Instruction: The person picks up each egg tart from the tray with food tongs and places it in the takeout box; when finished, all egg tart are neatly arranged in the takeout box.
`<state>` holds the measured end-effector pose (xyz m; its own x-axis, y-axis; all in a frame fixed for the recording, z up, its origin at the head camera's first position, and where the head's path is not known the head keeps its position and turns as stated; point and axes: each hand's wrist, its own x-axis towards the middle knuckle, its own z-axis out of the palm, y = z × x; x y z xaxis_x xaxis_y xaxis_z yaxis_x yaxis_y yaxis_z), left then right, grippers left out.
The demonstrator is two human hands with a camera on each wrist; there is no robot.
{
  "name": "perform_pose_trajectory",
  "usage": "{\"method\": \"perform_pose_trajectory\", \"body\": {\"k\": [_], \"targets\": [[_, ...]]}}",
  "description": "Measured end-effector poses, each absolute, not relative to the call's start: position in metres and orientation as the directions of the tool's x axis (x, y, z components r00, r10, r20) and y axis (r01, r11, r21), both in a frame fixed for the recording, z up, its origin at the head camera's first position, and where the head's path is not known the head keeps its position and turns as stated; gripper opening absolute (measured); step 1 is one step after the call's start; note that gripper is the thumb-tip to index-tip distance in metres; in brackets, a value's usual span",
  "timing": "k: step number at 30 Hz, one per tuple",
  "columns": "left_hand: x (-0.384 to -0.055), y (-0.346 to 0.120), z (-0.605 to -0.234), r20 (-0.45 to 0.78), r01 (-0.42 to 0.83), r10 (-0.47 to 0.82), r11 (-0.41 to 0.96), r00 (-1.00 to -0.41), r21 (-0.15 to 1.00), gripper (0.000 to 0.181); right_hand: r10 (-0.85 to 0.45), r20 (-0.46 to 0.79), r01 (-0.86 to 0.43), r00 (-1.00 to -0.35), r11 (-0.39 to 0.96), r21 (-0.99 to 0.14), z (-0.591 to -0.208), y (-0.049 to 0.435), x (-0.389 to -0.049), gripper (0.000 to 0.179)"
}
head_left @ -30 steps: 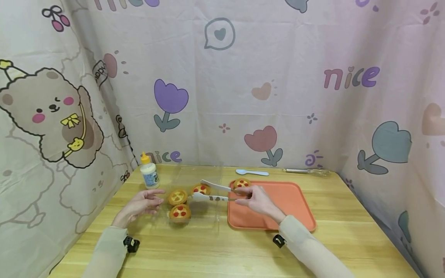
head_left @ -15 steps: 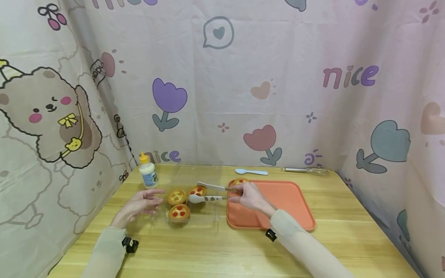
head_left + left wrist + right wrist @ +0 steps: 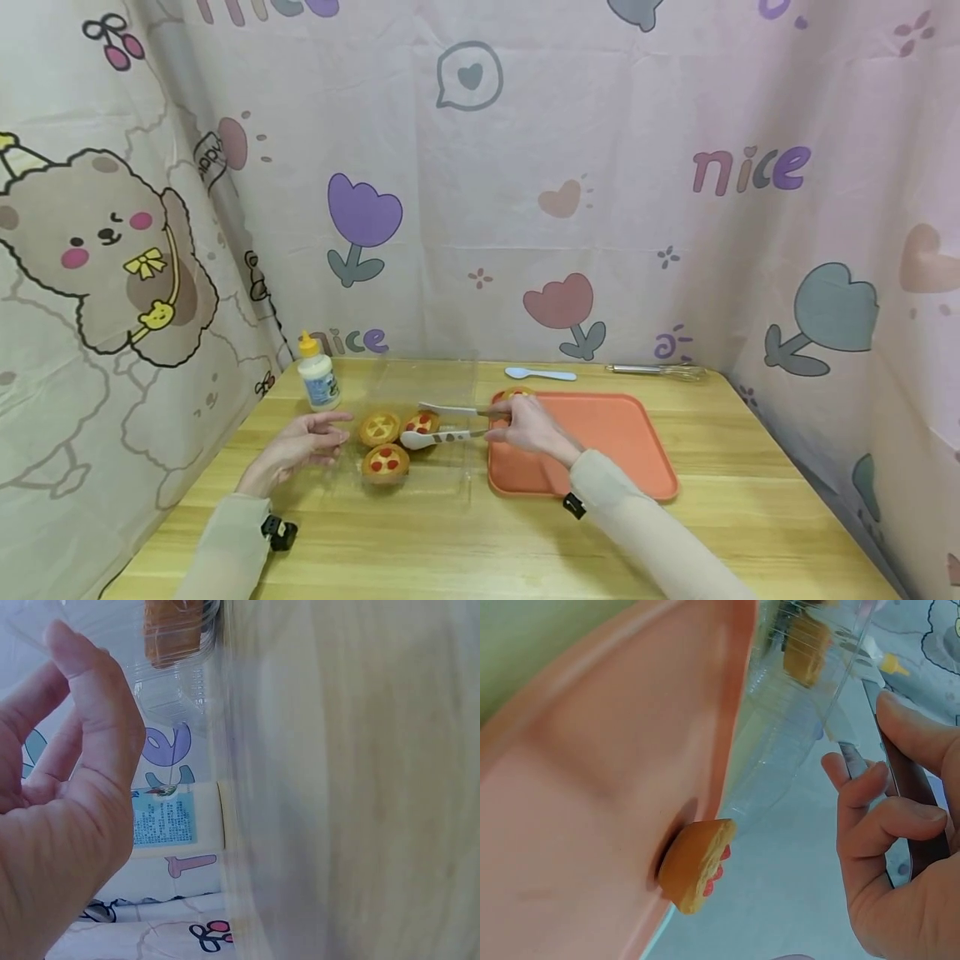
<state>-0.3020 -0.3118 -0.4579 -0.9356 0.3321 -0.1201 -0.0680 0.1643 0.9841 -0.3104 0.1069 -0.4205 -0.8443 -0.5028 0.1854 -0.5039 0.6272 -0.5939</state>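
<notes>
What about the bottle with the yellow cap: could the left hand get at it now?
Probably yes: the white bottle stands just beyond the left hand, with nothing visible in between. The clear plastic box lies off to the right, though whether the hand touches it is unclear.

Extending both cream-sleeved forearms (image 3: pixel 652 521) forward, loosely curving bare left hand (image 3: pixel 302 443), gripping with bare right hand (image 3: pixel 531 428).

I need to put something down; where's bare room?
Bare: the orange tray, right half; table right of the tray; table between the sleeves, nearer than the clear container. Crowded: that container, with three tarts and tongs in the right hand.
</notes>
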Motion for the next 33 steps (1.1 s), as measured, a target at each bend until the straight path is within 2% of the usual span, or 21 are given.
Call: {"method": "perform_pose_trajectory", "body": {"k": [12, 21, 33], "targets": [[-0.3, -0.312, -0.463, -0.125, -0.069, 0.346, 0.172, -0.93, 0.983, 0.062, -0.509, 0.161, -0.488, -0.846, 0.617, -0.618, -0.417, 0.114, -0.309, 0.043], [-0.3, -0.312, -0.46, -0.111, -0.06, 0.34, 0.156, -0.934, 0.986, 0.057, -0.527, 0.165, -0.507, -0.834, 0.612, -0.608, -0.412, 0.118, -0.31, 0.038], [-0.301, -0.311, -0.459, -0.114, -0.061, 0.342, 0.163, -0.933, 0.985, 0.06, -0.513, 0.186, -0.507, -0.838, 0.609, -0.61, -0.419, 0.122, -0.309, 0.037]]}}
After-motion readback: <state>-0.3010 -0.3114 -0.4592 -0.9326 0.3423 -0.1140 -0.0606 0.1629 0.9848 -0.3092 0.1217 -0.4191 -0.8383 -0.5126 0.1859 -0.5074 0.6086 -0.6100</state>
